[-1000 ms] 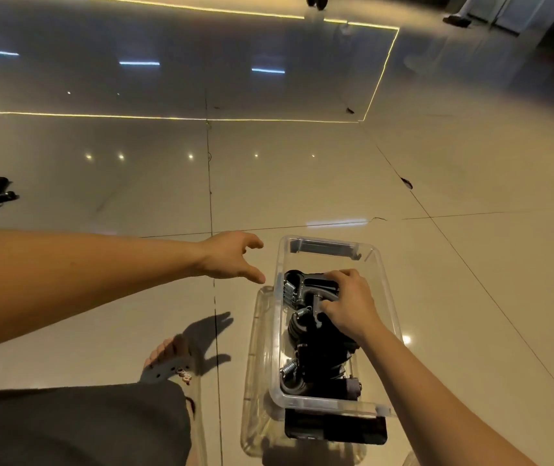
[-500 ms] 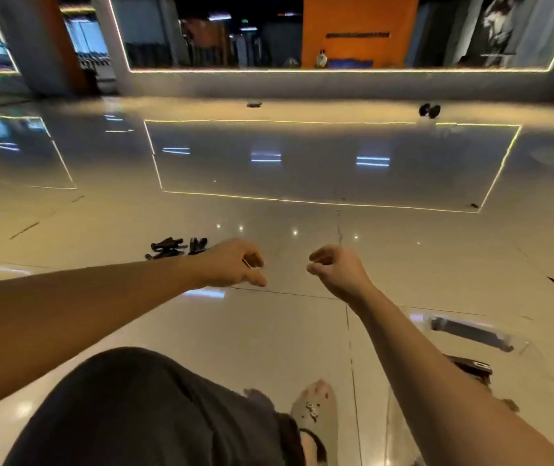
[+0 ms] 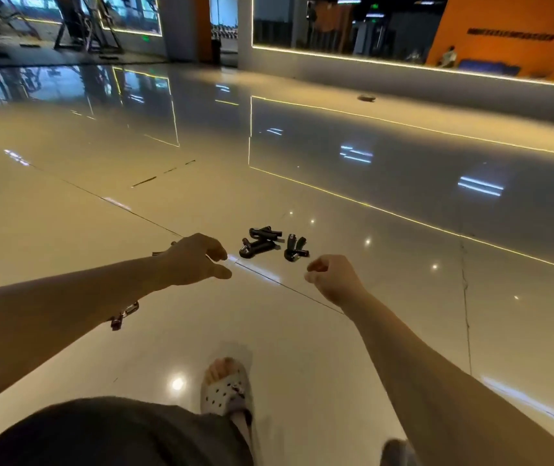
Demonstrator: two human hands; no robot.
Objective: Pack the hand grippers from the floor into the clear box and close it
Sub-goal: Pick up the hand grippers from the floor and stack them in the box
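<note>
Both of our hands reach out in front with nothing in them; our left hand [image 3: 198, 260] has its fingers spread loosely and thumb apart, a shape ready to close on something, while our right hand [image 3: 332, 279] is curled into a loose fist that holds nothing. Ahead of them, on the glossy floor [image 3: 403, 314], lies a small cluster of black grippers [image 3: 273, 243]; we count about 3, though they overlap and the exact number is hard to tell. The cluster sits between the 2 hands and just beyond them, not yet touched, which suits a pickup from both sides. Another small dark piece [image 3: 124, 316] shows under our left forearm, partly hidden; it may be 1 more gripper, but we cannot tell. Far off near the wall lies a dark object [image 3: 366, 98] too small to name. The box is not in view, so we cannot say how full it is or whether its lid is off. Our foot in a pale perforated clog [image 3: 225, 391] points toward the cluster, and our dark shorts [image 3: 111, 432] fill the bottom edge; we judge that we are stepping in to gather the cluster. The next move calls for a lower reach, and the tangled handles could snag as they lift.
</note>
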